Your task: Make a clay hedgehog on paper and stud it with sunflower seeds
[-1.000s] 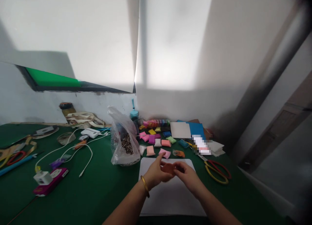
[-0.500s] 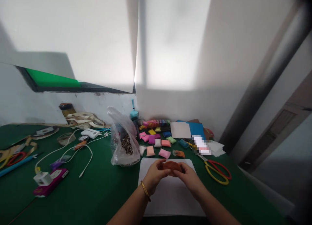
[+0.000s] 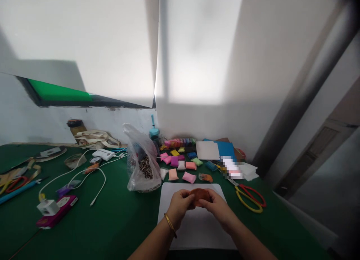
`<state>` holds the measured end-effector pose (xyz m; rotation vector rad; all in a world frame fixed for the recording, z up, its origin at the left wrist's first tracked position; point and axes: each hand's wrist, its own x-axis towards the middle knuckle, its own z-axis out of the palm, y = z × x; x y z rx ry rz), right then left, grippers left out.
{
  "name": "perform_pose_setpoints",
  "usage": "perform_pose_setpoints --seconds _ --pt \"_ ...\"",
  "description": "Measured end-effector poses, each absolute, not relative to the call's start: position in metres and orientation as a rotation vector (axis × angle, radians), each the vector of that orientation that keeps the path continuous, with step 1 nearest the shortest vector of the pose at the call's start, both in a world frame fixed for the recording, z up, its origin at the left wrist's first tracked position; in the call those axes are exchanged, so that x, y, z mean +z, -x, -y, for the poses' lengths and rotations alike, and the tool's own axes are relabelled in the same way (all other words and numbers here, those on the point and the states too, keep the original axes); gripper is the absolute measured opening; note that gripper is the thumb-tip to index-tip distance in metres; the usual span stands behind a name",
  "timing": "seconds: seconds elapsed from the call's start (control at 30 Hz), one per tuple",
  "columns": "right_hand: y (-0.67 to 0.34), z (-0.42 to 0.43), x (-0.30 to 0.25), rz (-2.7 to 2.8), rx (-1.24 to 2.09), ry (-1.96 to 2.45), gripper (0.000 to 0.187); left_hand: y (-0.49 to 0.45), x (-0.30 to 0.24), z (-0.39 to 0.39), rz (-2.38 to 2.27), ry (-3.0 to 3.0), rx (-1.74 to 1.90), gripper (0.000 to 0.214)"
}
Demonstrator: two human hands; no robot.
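Between my hands is a flat, rounded piece of orange-brown modelling clay [image 3: 200, 196], held just above a stack of white paper [image 3: 201, 230]. My left hand [image 3: 180, 204] pinches its left edge, thumb in front and fingers curled behind. On the opposite edge, my right hand [image 3: 218, 208] grips it the same way. The fingers behind the clay are partly hidden. Beyond the paper lie several small soft packets in different colours, among them a pink packet [image 3: 189, 177], a peach packet [image 3: 173, 174] and an orange packet [image 3: 205, 177].
A clear plastic bag [image 3: 135, 177] with striped seeds stands left of the paper. Red-and-yellow scissors [image 3: 250, 198] lie to the right. Cables, a white charger [image 3: 47, 207] and a magenta power strip [image 3: 60, 215] are at left. Coloured sheets [image 3: 207, 150] rest by the wall.
My left hand has shifted slightly right and down along the clay's edge. The clay is tipped a little differently, and my right hand has hardly moved.
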<state>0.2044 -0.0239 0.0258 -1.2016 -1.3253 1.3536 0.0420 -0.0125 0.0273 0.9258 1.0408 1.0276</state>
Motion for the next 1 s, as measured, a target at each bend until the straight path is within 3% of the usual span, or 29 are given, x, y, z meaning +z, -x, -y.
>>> perform_pose_setpoints --seconds 0.27,0.53,0.77,1.0 --pt "-0.2105 0.0228 0.0215 1.294 1.336 1.225 0.034 -0.0360 0.0311 0.0133 -0.973 -0.972 0.945 0.046" --pt "-0.2123 0.0234 0.0259 1.327 1.343 1.223 0.033 -0.0380 0.0216 0.0099 -1.059 -0.991 0.996 0.031" --pt "-0.2130 0.0222 0.0242 1.349 1.387 1.166 0.033 -0.0363 0.0305 0.0112 -1.059 -1.098 0.967 0.051" --pt "-0.2138 0.0207 0.0231 1.399 1.357 1.205 0.030 -0.0418 0.0233 0.0072 -1.138 -1.185 0.972 0.036"
